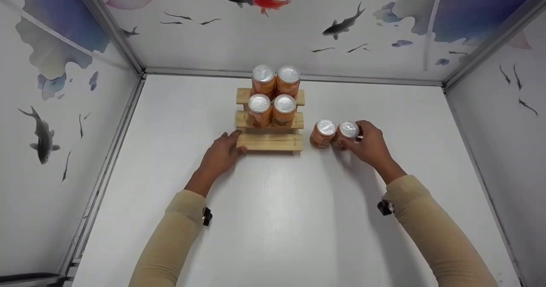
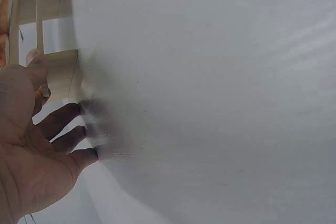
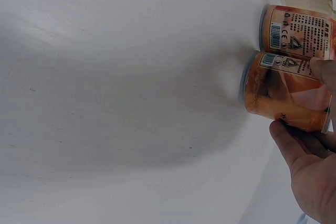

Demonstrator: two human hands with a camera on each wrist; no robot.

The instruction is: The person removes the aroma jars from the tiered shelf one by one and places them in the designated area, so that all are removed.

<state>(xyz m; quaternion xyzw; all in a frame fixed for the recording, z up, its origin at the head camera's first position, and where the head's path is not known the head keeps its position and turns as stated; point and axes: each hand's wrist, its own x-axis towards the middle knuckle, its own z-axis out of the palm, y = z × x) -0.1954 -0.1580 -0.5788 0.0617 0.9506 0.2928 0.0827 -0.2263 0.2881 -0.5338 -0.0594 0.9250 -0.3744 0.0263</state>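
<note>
Head view: the right hand curls its fingers around an orange can standing upright on the white counter, to the right of a stepped wooden rack. A second orange can stands touching the held one on its left side, between it and the rack. The left hand lies with fingers straight and relaxed, holding nothing; its fingertips meet the left end of the rack's lowest step. In the left wrist view the fingertips rest on the counter just beside the pale wood of the rack, the thumb lying against the wood. In the right wrist view the gripped can shows a printed label and barcode, with the neighbouring can pressed against it. On the rack, two cans stand side by side on the middle step and two more on the top step; the lowest step is bare. Panelled walls painted with fish enclose the counter on three sides.
</note>
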